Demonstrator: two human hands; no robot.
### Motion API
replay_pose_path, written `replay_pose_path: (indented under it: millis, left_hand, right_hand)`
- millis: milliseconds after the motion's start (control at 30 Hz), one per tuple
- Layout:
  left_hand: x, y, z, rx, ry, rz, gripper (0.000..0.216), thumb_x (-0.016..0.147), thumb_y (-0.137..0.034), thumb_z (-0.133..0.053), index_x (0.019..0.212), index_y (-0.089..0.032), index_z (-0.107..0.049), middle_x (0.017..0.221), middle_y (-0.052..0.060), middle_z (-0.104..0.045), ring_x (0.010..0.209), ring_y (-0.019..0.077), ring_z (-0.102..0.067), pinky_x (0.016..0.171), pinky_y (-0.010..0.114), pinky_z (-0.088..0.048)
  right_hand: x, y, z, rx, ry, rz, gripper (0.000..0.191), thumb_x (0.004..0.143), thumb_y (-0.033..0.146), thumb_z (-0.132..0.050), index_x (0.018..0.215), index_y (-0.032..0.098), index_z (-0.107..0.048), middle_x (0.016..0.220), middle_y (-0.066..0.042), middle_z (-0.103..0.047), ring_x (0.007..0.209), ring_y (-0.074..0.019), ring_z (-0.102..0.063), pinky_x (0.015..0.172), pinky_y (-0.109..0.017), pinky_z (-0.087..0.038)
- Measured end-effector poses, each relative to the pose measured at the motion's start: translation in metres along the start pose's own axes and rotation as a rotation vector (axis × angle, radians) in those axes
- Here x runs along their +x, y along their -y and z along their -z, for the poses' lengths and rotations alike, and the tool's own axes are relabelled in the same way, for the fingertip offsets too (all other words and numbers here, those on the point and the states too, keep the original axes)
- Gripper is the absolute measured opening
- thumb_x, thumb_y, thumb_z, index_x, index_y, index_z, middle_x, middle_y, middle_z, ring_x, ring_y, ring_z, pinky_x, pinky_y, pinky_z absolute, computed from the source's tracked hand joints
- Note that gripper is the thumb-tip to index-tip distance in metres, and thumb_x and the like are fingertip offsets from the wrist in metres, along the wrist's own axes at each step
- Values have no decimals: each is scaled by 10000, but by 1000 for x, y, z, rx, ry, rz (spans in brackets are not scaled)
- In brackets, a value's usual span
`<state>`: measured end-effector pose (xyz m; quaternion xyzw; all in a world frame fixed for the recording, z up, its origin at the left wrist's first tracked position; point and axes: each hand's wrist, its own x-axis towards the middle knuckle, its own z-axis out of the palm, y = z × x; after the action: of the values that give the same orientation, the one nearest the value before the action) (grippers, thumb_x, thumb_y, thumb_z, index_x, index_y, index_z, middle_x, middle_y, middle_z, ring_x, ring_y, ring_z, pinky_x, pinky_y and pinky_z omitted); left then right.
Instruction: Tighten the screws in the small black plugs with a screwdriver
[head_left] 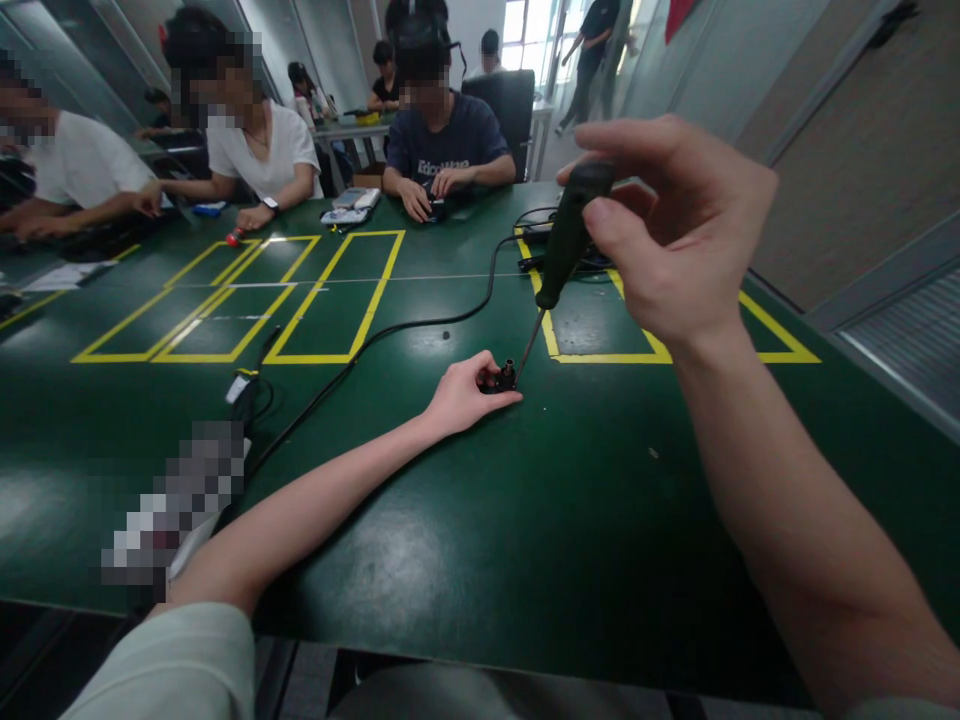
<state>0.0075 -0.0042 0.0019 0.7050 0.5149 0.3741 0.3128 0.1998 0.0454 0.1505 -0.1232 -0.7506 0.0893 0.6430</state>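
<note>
A small black part [508,379] is pinched tight in the left hand's [465,396] grip, low over the green desk [450,560]. The right hand's [686,225] grip squeezes a dark screwdriver [564,240], its thin tip down by the part. Yellow lines [315,359] lie farther back.

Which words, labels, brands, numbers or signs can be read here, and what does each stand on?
"Edge Ware", approximately: blurred pale letters on the navy-blue short-sleeved T-shirt in the background.
Too small to read: the small white label above the grey pixelated patch at left.
None legible: the dark green screwdriver with a thin metal shaft.
</note>
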Motion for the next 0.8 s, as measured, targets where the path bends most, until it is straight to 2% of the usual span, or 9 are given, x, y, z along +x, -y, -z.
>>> replay_pose_path:
  millis: [100,233,433,633,800]
  left_hand:
    - [0,0,0,7,-4,4,404,726,-401,-895,789,-205,-547,769,-24,-640,739,170,-583,709,294,-437]
    - [0,2,-1,19,-8,-1,396,730,-405,-894,794,-203,-560,764,-27,-640,741,171,-592,708,292,-436]
    - [1,4,-1,15,-10,-12,399,725,-409,-902,804,-202,-571,781,-24,-654,743,170,-599,704,290,-435]
    - [0,3,-1,1,-13,-8,389,726,-390,-900,799,-198,-570,780,-23,-658,742,168,-601,705,287,-435]
    - [0,3,-2,-3,-5,-14,375,731,-383,-901,805,-195,-584,789,-16,-663,746,170,-603,710,291,-438]
  right_hand:
    - [0,3,1,-5,10,15,217,914,356,-735,1115,292,-784,1056,-47,-759,960,-135,-732,734,-228,-610]
    - [1,10,4,-131,34,-12,235,891,385,-764,1098,275,-764,1078,21,-711,985,-85,-698,744,-184,-613]
    - [1,8,7,-62,67,21,245,981,380,-640,1160,249,-743,1065,31,-778,1016,-106,-750,828,-247,-653]
    - [2,8,7,-147,41,40,261,892,304,-760,1153,304,-763,1111,43,-684,1010,-46,-662,728,-122,-569]
    - [1,8,8,-57,94,27,253,975,356,-649,1198,289,-748,1059,30,-752,1013,-86,-727,784,-196,-617]
